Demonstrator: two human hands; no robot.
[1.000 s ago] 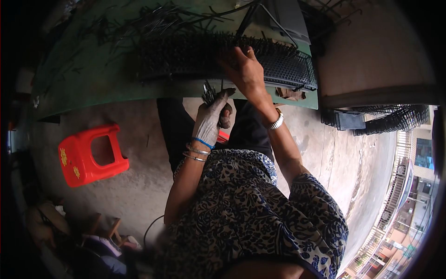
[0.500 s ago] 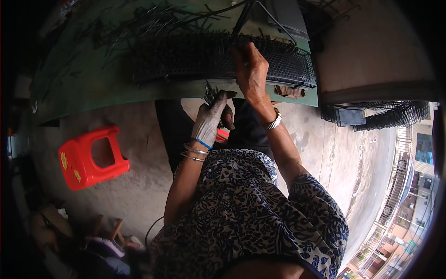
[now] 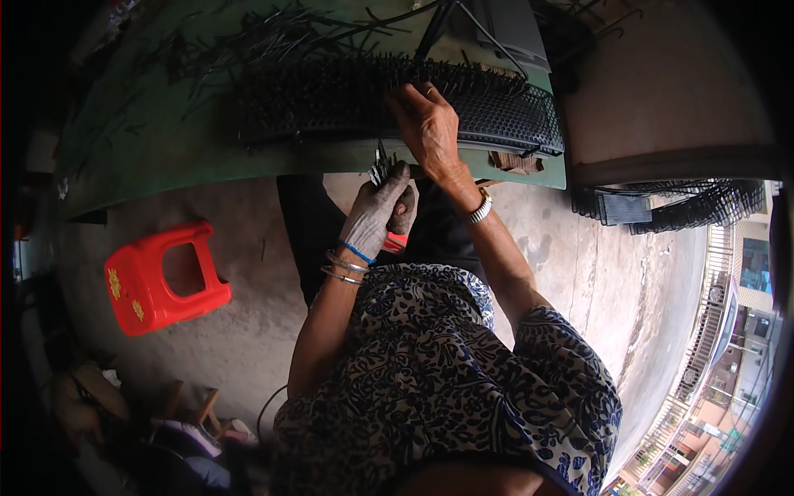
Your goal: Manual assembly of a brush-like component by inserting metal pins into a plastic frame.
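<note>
My left hand (image 3: 374, 211), in a grey-white glove, is closed around a bunch of thin dark strips (image 3: 380, 169); their ends stick out above the fingers, just off the table's near edge. Bare, with a watch at the wrist, my right hand (image 3: 430, 132) reaches over a long black perforated rack (image 3: 517, 126). Its fingers are pinched together among dark upright pieces (image 3: 331, 87) that crowd the rack's holes. Whatever lies between those fingertips is hidden from view.
The rack rests on a green table (image 3: 141, 169), with loose dark strips (image 3: 265, 41) heaped behind it at left. Folded cardboard (image 3: 517, 163) lies by its right end. A red stool (image 3: 145, 285) stands on the floor at left. More black racks (image 3: 686, 211) are at right.
My right hand has shifted left and slightly nearer along the rack. The left hand keeps its bunch of strips, which now shows more above the fingers.
</note>
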